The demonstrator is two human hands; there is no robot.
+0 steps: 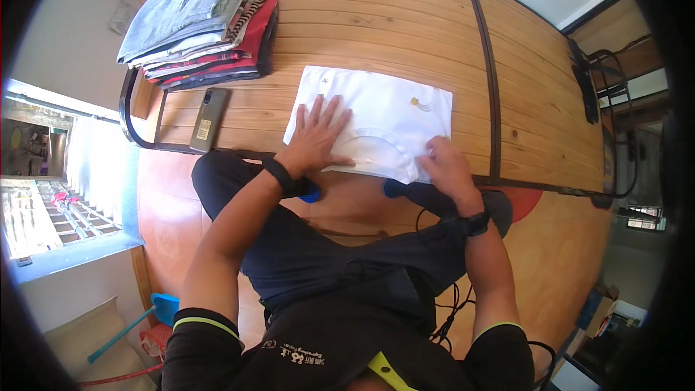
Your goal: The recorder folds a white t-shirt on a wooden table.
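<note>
A folded white T-shirt (383, 100) lies before me at the front edge of the wooden bed platform, its rounded neckline toward me. Small printed motifs show on the white cloth, one of them gold-coloured. My left hand (317, 133) rests on its left part, palm down with the fingers apart and the thumb near the front edge. At the right front corner, my right hand (448, 165) touches the cloth with curled fingers. Whether those fingers pinch the fabric is hidden.
A tall stack of folded clothes (217, 27) stands at the platform's back left. A smartphone (210, 119) lies near the left front corner. Dark metal edging frames the wooden slats (374, 21). Below me are a tiled floor (168, 195) and loose black cables (456, 309).
</note>
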